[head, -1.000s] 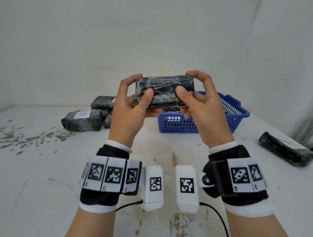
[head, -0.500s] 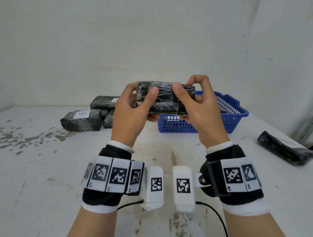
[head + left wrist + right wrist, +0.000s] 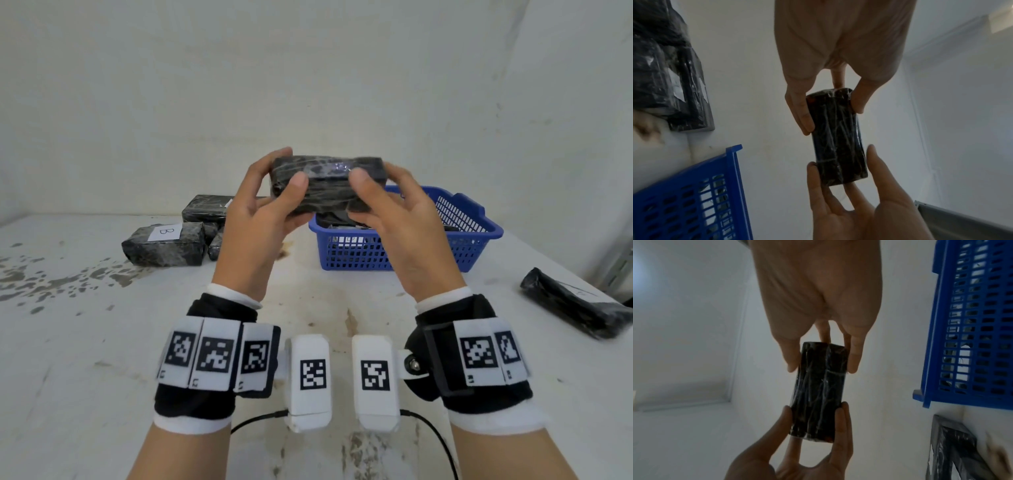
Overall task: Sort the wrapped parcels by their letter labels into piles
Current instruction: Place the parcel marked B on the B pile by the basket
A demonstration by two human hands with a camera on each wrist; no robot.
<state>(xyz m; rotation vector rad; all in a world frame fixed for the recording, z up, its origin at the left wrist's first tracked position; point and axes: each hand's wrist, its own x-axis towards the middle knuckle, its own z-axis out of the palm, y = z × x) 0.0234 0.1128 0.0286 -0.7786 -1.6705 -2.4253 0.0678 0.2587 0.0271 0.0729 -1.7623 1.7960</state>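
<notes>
Unlabelled-side parcel (image 3: 329, 185) is pinched endwise by left hand (image 3: 253, 233) and right hand (image 3: 400, 233); B pile (image 3: 164, 243) started, basket (image 3: 479, 246) not emptied.

Bare forearms. Black wrist wraps (image 3: 210, 346) with white cuffs, white tags printed with black square codes. White camera boxes (image 3: 308, 382) at inner wrists, thin black cables (image 3: 257, 419) trailing.

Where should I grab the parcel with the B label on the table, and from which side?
Probably from above, fingers and thumb across the two long sides of the B parcel. It lies flat, label up; its right end sits close to other parcels, while its front face stands free.
</notes>
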